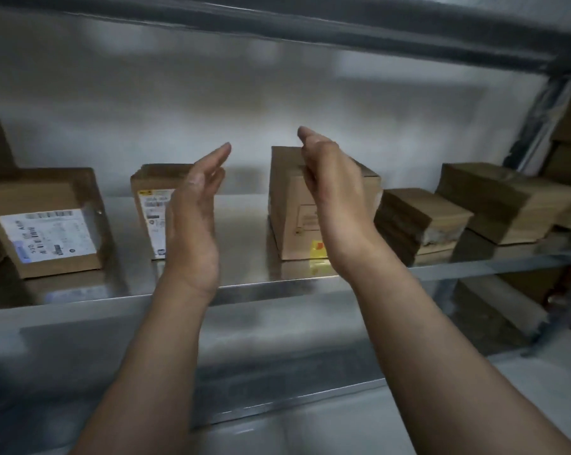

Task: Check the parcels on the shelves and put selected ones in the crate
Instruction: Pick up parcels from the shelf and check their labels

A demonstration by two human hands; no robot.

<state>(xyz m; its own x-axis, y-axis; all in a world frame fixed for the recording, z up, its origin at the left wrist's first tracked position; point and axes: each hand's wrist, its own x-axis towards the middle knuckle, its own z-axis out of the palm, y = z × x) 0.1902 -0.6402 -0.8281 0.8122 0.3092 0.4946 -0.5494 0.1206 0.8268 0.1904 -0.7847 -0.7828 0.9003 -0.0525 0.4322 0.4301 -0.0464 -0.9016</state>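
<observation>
Cardboard parcel [289, 208]: brown, upright, standing centre-right on the metal shelf [244, 287], with a yellow sticker at its lower front corner.

Left hand [195, 218]: raised in front of the shelf, fingers [217, 159] straight and together, palm turned inward, holding nothing. It overlaps a white-labelled parcel [148, 205] behind it.

Right hand [335, 195]: in front of the cardboard parcel, thumb raised above its top edge, fingers [308, 178] loosely curled, no grip closed. Contact cannot be determined.

Also on the shelf: a labelled box [47, 224] far left and flat cardboard stacks [415, 221] to the right.
</observation>
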